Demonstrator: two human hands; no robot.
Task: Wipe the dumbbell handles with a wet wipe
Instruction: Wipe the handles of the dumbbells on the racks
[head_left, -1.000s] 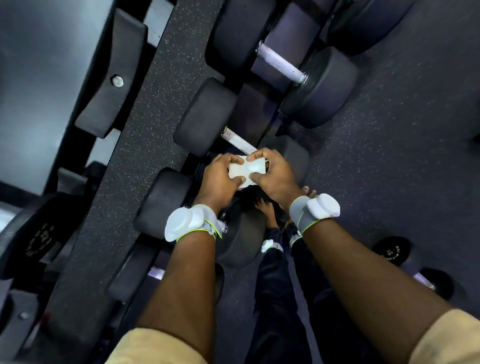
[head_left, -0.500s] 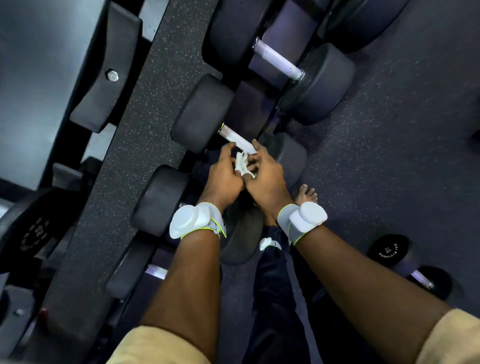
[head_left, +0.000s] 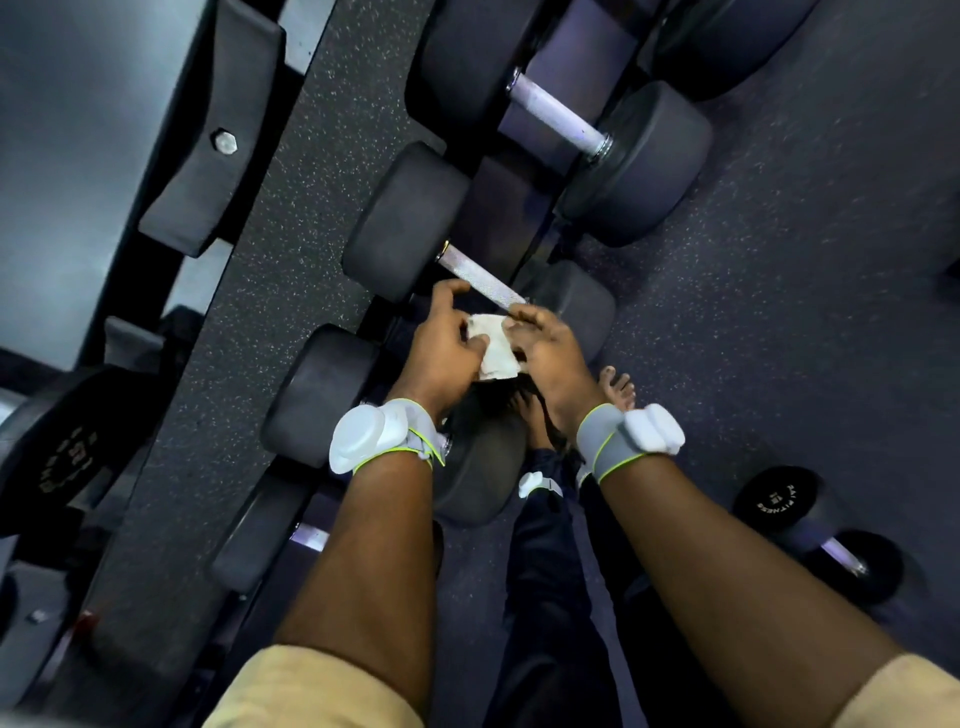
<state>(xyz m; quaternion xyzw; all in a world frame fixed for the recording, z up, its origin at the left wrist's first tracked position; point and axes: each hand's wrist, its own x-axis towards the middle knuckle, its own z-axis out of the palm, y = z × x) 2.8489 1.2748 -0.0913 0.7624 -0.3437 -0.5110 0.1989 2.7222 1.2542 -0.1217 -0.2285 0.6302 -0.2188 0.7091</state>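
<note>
A white wet wipe (head_left: 493, 348) is held between both hands above the dumbbell rack. My left hand (head_left: 441, 348) pinches its left edge with thumb and fingers. My right hand (head_left: 548, 345) pinches its right edge. Just beyond the fingertips lies a dumbbell with a bare knurled metal handle (head_left: 480, 278) between two dark round heads (head_left: 402, 221). The wipe hangs a little short of that handle and does not touch it. A nearer dumbbell (head_left: 322, 395) sits under my wrists, its handle hidden by my hands.
A bigger dumbbell with a pale handle (head_left: 556, 114) lies farther along the rack. A small dumbbell (head_left: 810, 525) lies on the speckled floor at the right. My bare feet (head_left: 618, 387) stand below the hands. More weights (head_left: 57, 447) fill the rack's left side.
The wipe was spread wide a second ago, then bunched between the fingertips, and is now opened out again. Both hands stayed close to the middle dumbbell's handle.
</note>
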